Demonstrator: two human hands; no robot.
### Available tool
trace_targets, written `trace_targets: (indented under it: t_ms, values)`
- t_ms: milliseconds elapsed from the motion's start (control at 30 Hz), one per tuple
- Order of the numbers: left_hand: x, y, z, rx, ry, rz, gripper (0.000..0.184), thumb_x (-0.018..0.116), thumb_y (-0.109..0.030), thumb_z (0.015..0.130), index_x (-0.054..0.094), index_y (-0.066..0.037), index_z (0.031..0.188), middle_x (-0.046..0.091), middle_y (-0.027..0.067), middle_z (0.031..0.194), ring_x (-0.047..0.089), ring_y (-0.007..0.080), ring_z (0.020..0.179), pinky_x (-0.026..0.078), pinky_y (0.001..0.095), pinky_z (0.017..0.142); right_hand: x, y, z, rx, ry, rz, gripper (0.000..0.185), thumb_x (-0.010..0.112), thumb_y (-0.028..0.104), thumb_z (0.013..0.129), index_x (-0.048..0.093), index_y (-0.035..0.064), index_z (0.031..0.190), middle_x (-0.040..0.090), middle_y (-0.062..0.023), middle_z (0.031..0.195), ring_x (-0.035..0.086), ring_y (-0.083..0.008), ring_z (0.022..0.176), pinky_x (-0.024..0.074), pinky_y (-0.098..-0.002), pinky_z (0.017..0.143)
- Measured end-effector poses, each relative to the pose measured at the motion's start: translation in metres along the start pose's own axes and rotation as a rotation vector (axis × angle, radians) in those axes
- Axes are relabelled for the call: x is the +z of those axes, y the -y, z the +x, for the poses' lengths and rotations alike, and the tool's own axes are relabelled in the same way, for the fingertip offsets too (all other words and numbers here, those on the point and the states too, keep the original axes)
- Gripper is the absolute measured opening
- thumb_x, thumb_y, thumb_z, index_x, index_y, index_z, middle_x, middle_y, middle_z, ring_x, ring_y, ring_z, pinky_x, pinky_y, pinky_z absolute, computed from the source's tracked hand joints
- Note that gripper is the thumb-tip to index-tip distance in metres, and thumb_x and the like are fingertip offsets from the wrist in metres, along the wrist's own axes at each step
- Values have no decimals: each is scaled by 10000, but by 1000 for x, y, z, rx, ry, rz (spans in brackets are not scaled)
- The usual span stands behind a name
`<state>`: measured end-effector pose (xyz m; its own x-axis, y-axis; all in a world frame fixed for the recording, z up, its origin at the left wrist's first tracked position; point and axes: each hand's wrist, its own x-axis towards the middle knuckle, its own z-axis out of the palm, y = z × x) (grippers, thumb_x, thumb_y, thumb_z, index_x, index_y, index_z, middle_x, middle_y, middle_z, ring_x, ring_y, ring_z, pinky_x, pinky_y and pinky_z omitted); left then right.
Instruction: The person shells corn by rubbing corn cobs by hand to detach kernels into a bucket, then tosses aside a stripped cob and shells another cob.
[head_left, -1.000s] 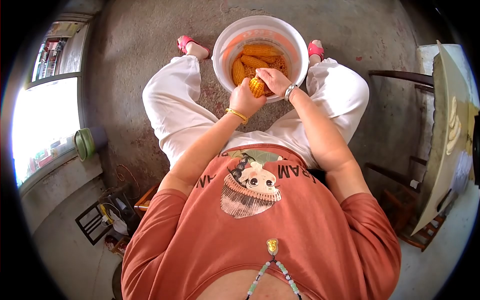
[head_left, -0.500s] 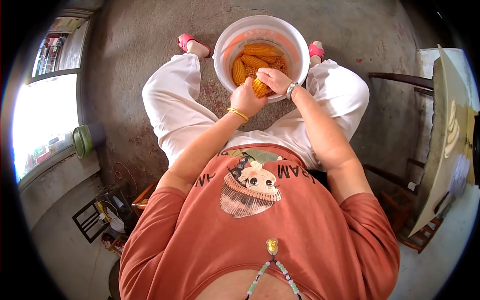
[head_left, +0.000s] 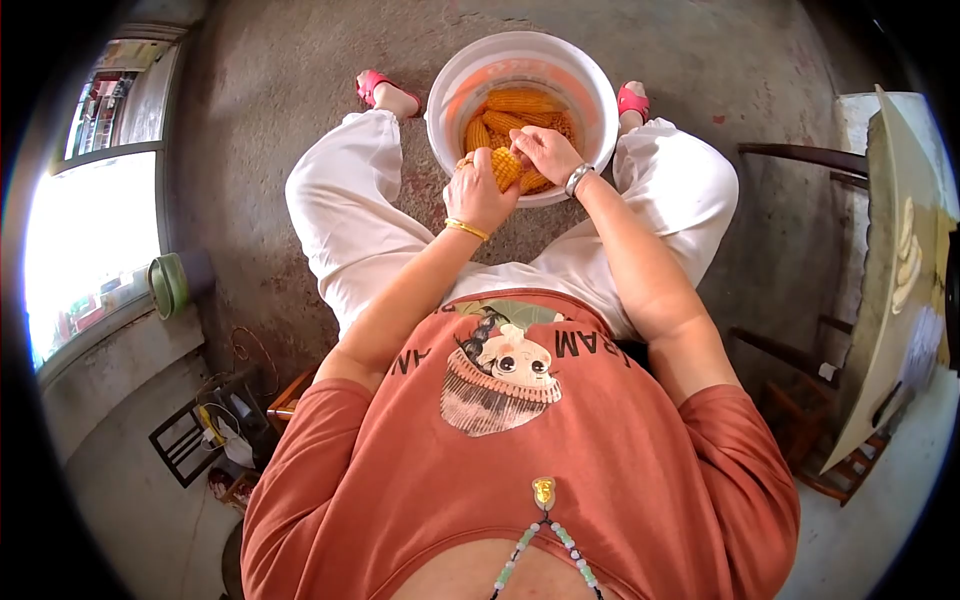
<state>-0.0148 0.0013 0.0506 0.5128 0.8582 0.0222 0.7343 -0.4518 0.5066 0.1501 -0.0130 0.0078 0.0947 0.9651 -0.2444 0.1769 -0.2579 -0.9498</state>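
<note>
A yellow corn cob (head_left: 507, 169) is held over the near side of a white bucket (head_left: 604, 100). My left hand (head_left: 482, 197), with a gold bangle at the wrist, is wrapped round the cob. From the right, my right hand (head_left: 552, 158), wearing a silver bangle, presses its curled fingers and thumb against the cob's upper end. Inside the bucket lie several more corn cobs (head_left: 523, 100) on loose kernels (head_left: 565, 127). Part of the bucket's contents is hidden by my hands.
The bucket stands on a concrete floor (head_left: 270, 130) between my knees. On the right is a table (head_left: 868, 300) with pale long items on top. A green container (head_left: 168, 284) sits by the window at left, and a dark rack (head_left: 182, 442) is below it.
My left hand and the cob have shifted slightly left and the cob has turned, showing more of its side. My right fingers have moved from over the cob to its upper right edge.
</note>
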Motion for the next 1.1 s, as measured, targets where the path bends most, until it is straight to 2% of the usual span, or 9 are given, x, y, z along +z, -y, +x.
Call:
trace_targets:
  t_ms: [200, 300, 333, 433, 533, 633, 833, 933, 1100]
  values:
    - [3, 0, -1, -62, 52, 0, 491, 708, -326, 679, 444, -70, 1004, 619, 172, 805, 614, 368, 774, 482, 468, 638, 4, 5, -7, -177, 59, -149, 517, 482, 511, 895, 565, 17, 768, 579, -127, 658, 573, -238, 618, 442, -331, 595]
    - [6, 4, -1, -59, 47, -5, 478, 711, -319, 674, 435, -78, 981, 623, 158, 798, 617, 362, 746, 481, 471, 617, 5, 19, -15, -141, 65, -174, 499, 482, 491, 899, 531, 12, 765, 561, -156, 658, 556, -260, 614, 435, -349, 593]
    - [7, 4, -2, -53, 40, -8, 473, 710, -319, 675, 434, -79, 975, 625, 155, 802, 617, 362, 739, 480, 471, 615, 5, 21, -16, -173, 40, -192, 460, 475, 460, 907, 532, 18, 793, 561, -172, 661, 543, -308, 611, 435, -371, 596]
    - [5, 3, -2, -65, 53, -11, 472, 693, -330, 679, 461, -87, 1011, 632, 167, 823, 619, 356, 764, 485, 453, 635, 7, 15, -13, -240, 28, -225, 410, 449, 407, 924, 541, 23, 813, 576, -196, 680, 547, -373, 632, 447, -404, 613]
    - [4, 3, 0, -69, 89, -2, 450, 690, -319, 679, 454, -81, 978, 628, 166, 815, 617, 361, 755, 483, 457, 628, 6, 15, -10, -257, 15, -349, 374, 422, 363, 933, 556, 28, 836, 595, -221, 742, 565, -406, 709, 453, -443, 652]
    - [3, -1, 3, -84, 126, 41, 430, 687, -305, 680, 444, -73, 947, 621, 166, 815, 613, 368, 762, 479, 467, 635, 4, 18, -8, -235, 19, -430, 351, 406, 328, 932, 565, 29, 839, 600, -234, 789, 573, -407, 763, 453, -464, 678]
    - [2, -5, 7, -94, 186, 72, 437, 698, -286, 670, 437, -65, 940, 615, 182, 841, 608, 376, 793, 474, 482, 669, 2, 4, -2, -211, -9, -457, 327, 417, 302, 916, 566, 24, 829, 595, -225, 782, 569, -396, 755, 452, -455, 689]
    - [0, -8, 5, -88, 159, 54, 457, 710, -286, 662, 434, -62, 949, 614, 185, 846, 608, 378, 795, 475, 477, 671, 1, 2, -4, -132, -8, -292, 336, 421, 299, 913, 567, 17, 805, 593, -208, 768, 565, -383, 742, 451, -439, 683]
    - [0, -4, 5, -105, 163, 31, 472, 718, -294, 661, 435, -63, 960, 613, 183, 847, 607, 378, 800, 476, 473, 667, 4, 1, -6, -130, -87, -174, 386, 435, 342, 923, 582, 7, 800, 614, -176, 773, 590, -325, 728, 460, -387, 675]
